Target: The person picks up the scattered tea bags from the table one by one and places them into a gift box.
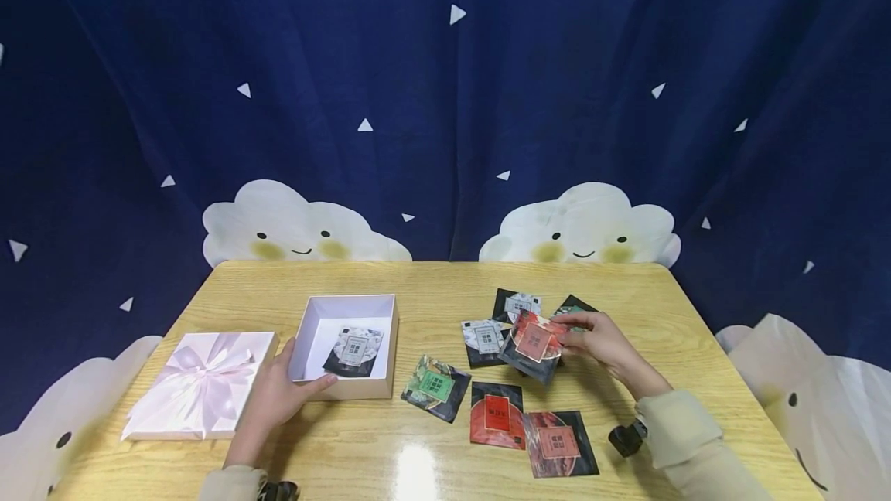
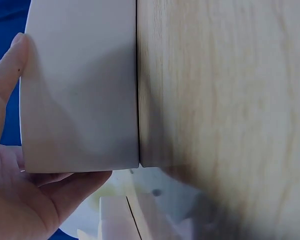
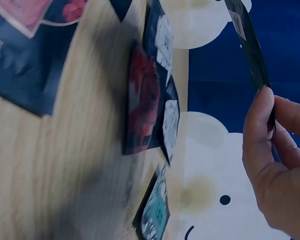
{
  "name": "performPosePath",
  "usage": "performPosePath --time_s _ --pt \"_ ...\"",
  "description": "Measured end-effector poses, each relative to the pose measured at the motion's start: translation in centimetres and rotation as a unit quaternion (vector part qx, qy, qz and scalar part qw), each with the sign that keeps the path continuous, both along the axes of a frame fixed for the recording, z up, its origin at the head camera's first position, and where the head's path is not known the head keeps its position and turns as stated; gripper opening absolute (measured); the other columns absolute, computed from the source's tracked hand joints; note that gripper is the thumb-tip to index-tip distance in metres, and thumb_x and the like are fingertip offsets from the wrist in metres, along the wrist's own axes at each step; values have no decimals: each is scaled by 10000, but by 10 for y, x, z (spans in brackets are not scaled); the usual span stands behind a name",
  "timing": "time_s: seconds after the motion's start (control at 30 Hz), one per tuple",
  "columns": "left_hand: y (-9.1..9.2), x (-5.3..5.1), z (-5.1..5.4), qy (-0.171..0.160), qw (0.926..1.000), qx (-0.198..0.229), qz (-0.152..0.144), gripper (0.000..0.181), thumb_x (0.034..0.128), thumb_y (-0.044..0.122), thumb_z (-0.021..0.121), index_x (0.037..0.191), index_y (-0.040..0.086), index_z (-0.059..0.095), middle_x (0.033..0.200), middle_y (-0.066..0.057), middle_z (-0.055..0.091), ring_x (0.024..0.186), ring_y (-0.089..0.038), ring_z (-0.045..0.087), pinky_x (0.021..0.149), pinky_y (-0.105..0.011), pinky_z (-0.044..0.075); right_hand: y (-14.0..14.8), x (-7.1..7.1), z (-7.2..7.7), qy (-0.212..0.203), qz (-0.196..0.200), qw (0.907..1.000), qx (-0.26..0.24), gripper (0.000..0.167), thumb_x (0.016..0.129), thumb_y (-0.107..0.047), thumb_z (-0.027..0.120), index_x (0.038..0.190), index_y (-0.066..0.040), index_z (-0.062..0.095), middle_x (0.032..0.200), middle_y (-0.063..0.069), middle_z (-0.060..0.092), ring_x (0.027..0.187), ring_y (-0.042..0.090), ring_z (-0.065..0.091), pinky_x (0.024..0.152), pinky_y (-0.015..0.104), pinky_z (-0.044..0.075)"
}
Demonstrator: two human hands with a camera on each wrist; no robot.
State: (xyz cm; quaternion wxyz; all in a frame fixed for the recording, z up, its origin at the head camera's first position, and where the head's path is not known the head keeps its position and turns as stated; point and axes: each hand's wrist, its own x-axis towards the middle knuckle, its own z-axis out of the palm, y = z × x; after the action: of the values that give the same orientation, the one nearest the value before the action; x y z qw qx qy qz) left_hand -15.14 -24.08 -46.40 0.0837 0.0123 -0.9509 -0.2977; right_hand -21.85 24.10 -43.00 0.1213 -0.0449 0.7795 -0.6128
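My right hand (image 1: 595,342) pinches a red and black sachet (image 1: 534,342) by its edge, above a group of sachets. In the right wrist view the held sachet (image 3: 251,47) appears nearly edge-on, with a barcode label on its back. My left hand (image 1: 278,391) holds the near left corner of a white open box (image 1: 362,389), thumb along the front wall. In the left wrist view, fingers wrap round the corner of the box (image 2: 80,100). Inside the box lies a white and black sachet (image 1: 355,351).
White and black sachets (image 1: 484,339) and a green one (image 1: 572,305) lie behind the held sachet. Nearer are a green sachet (image 1: 437,387), a red one (image 1: 497,414) and a pinkish-red one (image 1: 560,444). A white lid with a ribbon bow (image 1: 205,377) lies left of the box.
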Motion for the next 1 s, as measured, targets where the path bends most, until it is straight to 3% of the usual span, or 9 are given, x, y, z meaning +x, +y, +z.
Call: performPosePath --time_s 0.2,0.6,1.0 --pt "0 -1 -1 -18 10000 2 -5 1086 676 544 723 1329 -185 254 1228 -418 398 1104 -523 428 907 -595 367 -13 -5 8 -99 16 9998 -172 365 864 57 529 1215 142 474 1009 160 564 741 145 626 727 386 540" --pt "0 -1 -2 0 10000 11 28 1085 673 537 729 1326 -190 257 1214 -423 406 1092 -523 440 899 -591 378 -44 -17 20 125 191 9989 -407 354 863 95 505 1209 161 471 1099 257 523 753 130 621 727 333 543" --pt "-1 -2 -3 -7 10000 -42 34 1082 675 544 723 1321 -193 263 1210 -431 400 1096 -536 426 902 -598 368 -68 -29 32 190 344 9962 -782 335 837 111 523 1168 160 499 978 136 582 718 136 631 680 283 549"
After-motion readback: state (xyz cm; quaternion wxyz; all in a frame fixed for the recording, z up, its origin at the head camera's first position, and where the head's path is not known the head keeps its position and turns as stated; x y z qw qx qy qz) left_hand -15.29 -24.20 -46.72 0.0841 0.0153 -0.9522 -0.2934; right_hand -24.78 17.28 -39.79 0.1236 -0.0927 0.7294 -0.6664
